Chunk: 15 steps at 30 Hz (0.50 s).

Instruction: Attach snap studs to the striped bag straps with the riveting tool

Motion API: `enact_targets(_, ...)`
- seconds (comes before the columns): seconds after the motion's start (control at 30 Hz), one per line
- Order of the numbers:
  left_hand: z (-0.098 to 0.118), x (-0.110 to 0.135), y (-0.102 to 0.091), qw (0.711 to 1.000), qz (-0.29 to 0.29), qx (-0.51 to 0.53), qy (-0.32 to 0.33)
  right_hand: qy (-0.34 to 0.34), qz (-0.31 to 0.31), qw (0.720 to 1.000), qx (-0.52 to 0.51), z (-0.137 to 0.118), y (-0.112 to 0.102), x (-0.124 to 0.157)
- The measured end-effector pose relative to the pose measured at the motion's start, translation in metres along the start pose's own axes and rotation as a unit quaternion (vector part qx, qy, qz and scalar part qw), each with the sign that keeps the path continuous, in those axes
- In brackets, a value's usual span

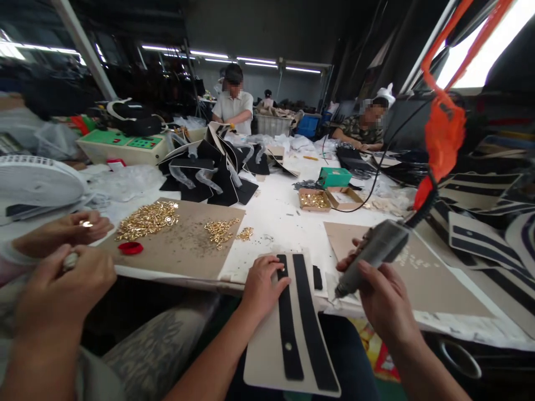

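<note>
My right hand (387, 298) is wrapped around a grey power screwdriver (376, 256), whose tip points down and left. The tip is in the air to the right of a beige panel (267, 351) with two black stripes. That panel lies partly on the table edge and partly over my lap. My left hand (263, 284) rests on its upper left part, thumb and fingers apart at the left stripe. A small bright spot shows between thumb and forefinger; I cannot tell what it is. Lower on the same stripe sits a round metal fitting (288, 346).
Gold metal fittings (148, 220) are heaped on a cardboard sheet (196, 262) beside a red lid (130, 248). A neighbour's hands (71, 267) work at far left. An orange strip (445, 139) hangs above the screwdriver. Striped panels (489, 239) lie right; a small box (313, 200) holds fittings.
</note>
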<state>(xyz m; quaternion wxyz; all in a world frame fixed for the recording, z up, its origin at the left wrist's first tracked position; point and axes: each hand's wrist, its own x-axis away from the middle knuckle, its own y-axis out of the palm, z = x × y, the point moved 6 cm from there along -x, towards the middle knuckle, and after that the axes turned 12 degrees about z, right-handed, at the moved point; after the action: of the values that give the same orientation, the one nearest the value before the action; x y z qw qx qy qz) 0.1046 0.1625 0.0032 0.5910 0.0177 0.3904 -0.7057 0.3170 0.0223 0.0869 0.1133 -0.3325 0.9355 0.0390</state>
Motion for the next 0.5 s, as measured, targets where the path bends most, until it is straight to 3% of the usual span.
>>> enact_targets(0.1, -0.002, 0.001, 0.000, 1.000, -0.003, 0.009, -0.022, 0.073, -0.041, 0.985, -0.153, -0.004, 0.074, -0.009)
enact_targets(0.2, -0.002, 0.003, 0.000, 0.999, -0.007, 0.013, -0.045, 0.079, -0.018, 0.985, -0.152, 0.010, 0.120, -0.012)
enact_targets(0.3, -0.002, 0.003, 0.000, 0.998, -0.009, 0.020, -0.058, 0.066, -0.018, 0.991, -0.119, 0.027, 0.142, -0.011)
enact_targets(0.5, -0.002, 0.002, -0.001, 0.997, -0.013, 0.035, -0.066, 0.043, -0.046, 0.996, -0.067, 0.041, 0.155, -0.014)
